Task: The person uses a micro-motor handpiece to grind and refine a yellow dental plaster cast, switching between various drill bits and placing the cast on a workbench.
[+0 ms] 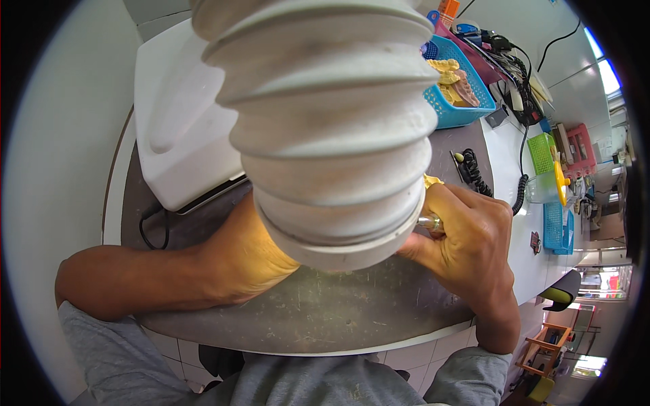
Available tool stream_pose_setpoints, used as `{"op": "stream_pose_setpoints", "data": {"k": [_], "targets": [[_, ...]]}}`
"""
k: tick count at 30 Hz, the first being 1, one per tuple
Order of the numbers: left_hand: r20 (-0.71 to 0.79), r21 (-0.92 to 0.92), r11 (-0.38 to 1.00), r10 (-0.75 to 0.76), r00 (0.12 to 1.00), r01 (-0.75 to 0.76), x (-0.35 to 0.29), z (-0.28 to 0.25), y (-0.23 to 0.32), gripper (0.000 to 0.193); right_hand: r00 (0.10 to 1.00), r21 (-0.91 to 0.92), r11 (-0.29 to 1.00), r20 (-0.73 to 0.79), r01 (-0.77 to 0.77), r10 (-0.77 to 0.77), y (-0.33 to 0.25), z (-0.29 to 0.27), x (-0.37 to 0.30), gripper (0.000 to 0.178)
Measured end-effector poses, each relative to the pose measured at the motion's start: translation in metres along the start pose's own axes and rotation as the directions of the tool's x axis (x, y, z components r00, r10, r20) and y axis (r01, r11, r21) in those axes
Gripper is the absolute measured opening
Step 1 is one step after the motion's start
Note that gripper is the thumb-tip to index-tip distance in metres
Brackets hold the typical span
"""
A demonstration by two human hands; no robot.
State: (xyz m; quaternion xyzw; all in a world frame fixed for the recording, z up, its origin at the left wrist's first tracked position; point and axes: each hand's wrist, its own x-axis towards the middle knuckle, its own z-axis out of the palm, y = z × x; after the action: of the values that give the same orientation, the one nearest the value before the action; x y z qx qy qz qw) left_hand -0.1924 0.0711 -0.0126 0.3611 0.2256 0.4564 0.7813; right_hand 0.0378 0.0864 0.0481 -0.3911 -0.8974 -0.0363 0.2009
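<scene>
A wide ribbed white suction hose [332,135] comes down in front of me and hides the space between my hands. My right hand [467,233] is closed round a shiny metal handpiece [430,223], of which only a short part shows. Just beyond those fingers peeks a small yellow piece [433,181], perhaps plaster; whether the hand touches it I cannot tell. From the left reaches my left hand [261,254], lit yellowish at the wrist. Its fingers are behind the hose, so what they hold is hidden. Both forearms are over the dark grey worktop [352,304].
A large white machine housing [183,122] stands at left, with a black cable [156,227]. Black coiled cord [476,172] lies beyond my right hand. At the back right, a blue basket [467,115] holds yellow and pink dental casts [450,81]; more baskets and tangled cables line the white counter.
</scene>
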Motion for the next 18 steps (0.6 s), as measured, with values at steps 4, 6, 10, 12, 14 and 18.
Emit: {"op": "stream_pose_setpoints", "data": {"k": [4,6,10,12,14,18], "targets": [[-0.006,0.068,0.997,-0.04,0.999,0.04,0.0,0.001,0.008,0.029,1.0,-0.001,1.0,-0.003,0.026,-0.026,0.0,0.002,0.001,0.067],[0.003,0.051,0.998,-0.03,1.0,0.03,0.001,0.0,0.006,0.029,1.0,-0.007,1.0,0.013,0.011,-0.01,0.0,-0.001,0.001,0.067],[-0.023,0.011,0.999,-0.03,0.999,0.031,0.0,0.004,0.006,0.028,1.0,-0.005,1.0,0.014,0.0,0.0,0.001,0.0,0.0,0.068],[-0.009,0.067,0.998,-0.007,1.0,0.008,0.002,-0.005,-0.001,0.027,1.0,0.002,1.0,-0.009,0.022,-0.022,0.001,0.003,0.001,0.068],[0.006,0.121,0.992,0.015,1.0,-0.016,0.001,-0.008,-0.003,0.027,0.999,0.008,0.999,-0.031,0.043,-0.043,0.001,0.002,0.001,0.068],[-0.018,0.059,0.998,-0.03,0.999,0.031,0.0,0.001,0.006,0.027,1.0,0.009,1.0,0.02,-0.002,0.002,0.002,0.001,0.001,0.068]]}}
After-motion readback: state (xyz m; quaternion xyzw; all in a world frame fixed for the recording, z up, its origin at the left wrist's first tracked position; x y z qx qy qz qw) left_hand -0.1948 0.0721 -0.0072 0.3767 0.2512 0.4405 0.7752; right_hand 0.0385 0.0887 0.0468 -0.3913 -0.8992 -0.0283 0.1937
